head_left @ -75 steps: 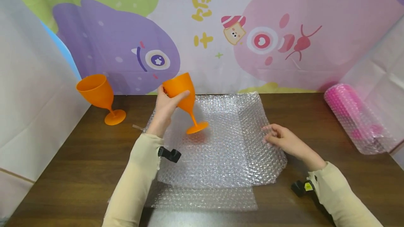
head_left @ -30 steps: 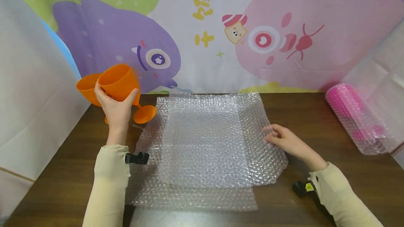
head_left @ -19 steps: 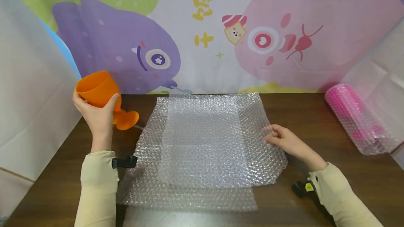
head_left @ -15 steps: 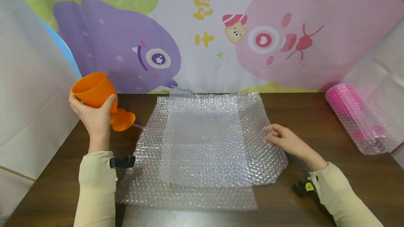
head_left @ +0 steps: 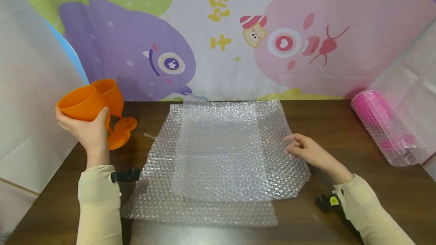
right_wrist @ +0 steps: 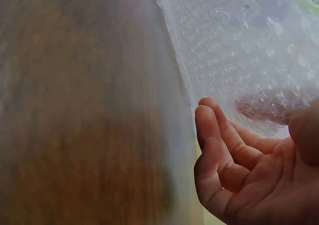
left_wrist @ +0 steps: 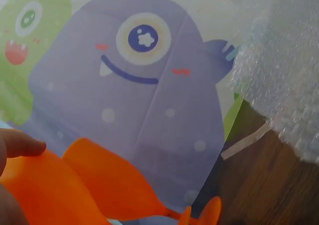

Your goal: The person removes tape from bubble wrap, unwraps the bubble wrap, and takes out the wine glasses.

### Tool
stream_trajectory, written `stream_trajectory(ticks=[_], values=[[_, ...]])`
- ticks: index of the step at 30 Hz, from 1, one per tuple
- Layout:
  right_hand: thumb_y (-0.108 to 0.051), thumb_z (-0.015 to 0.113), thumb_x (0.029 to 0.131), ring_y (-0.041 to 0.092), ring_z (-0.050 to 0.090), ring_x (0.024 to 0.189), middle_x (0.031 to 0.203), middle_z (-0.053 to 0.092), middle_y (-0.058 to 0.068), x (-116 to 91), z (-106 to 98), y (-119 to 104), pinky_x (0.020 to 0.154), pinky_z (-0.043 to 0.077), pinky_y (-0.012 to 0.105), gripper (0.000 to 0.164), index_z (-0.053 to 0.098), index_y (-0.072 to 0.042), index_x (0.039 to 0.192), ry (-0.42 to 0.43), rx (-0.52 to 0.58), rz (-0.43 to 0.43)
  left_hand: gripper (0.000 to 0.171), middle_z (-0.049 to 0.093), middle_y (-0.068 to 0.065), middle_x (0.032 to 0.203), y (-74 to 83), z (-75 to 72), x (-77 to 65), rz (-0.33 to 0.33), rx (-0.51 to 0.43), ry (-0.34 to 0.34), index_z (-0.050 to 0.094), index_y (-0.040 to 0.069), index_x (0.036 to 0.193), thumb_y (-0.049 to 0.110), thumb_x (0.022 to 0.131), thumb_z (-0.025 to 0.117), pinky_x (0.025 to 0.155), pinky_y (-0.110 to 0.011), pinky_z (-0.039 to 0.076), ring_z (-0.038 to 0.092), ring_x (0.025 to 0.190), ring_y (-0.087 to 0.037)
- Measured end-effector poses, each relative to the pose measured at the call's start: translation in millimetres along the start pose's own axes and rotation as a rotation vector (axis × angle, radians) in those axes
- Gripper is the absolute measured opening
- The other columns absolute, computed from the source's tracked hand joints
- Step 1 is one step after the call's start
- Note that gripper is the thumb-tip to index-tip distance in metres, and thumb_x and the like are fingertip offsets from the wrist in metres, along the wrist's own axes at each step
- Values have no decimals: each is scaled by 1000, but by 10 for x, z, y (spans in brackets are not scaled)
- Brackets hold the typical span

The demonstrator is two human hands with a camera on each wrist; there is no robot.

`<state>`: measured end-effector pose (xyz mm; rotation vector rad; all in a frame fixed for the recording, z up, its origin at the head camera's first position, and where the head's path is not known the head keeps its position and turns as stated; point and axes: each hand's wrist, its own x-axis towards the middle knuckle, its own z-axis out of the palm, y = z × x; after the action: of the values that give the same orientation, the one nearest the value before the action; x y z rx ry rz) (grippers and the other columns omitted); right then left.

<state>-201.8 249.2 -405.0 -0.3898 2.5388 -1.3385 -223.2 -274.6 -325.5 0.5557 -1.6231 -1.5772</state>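
Note:
My left hand (head_left: 85,131) grips the bowl of an orange plastic goblet (head_left: 81,103), fingers round one side and thumb on the other. The goblet tilts, with its foot toward the lower right. Right behind it stands a second orange goblet (head_left: 114,95), partly hidden by the first; in the left wrist view the two bowls overlap. My right hand (head_left: 306,152) pinches the right edge of a sheet of bubble wrap (head_left: 221,154). In the right wrist view the thumb shows through the wrap (right_wrist: 219,50), while the other fingers are curled at its edge.
Another bubble wrap sheet (head_left: 153,196) lies partly under the first on the wooden table (head_left: 334,124). At the right lies a pink thing rolled in bubble wrap (head_left: 381,124). A printed cartoon curtain (head_left: 218,75) closes off the back; white panels flank both sides.
My left hand has carried the goblet from over the bubble wrap to the left, past the front of the standing goblet. My right hand has stayed at the wrap's edge.

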Motion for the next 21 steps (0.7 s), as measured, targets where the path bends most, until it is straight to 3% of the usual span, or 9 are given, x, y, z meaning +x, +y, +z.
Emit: stream_trajectory(ticks=[10,21], values=[[-14,53,91,8,55,70,88,64,11,9,0,24,58,47,24,40,44,9,123,-7,13,-4,95,14,7,139,22,-103,32,-35,100,108,11,20,140,0,67,69,97,-4,19,19,128,0],[-15,54,90,7,54,68,86,64,11,12,-1,37,58,47,24,39,46,7,121,2,1,2,97,13,5,140,-110,-129,74,-28,198,177,12,17,139,7,66,76,99,-4,13,15,129,2]])
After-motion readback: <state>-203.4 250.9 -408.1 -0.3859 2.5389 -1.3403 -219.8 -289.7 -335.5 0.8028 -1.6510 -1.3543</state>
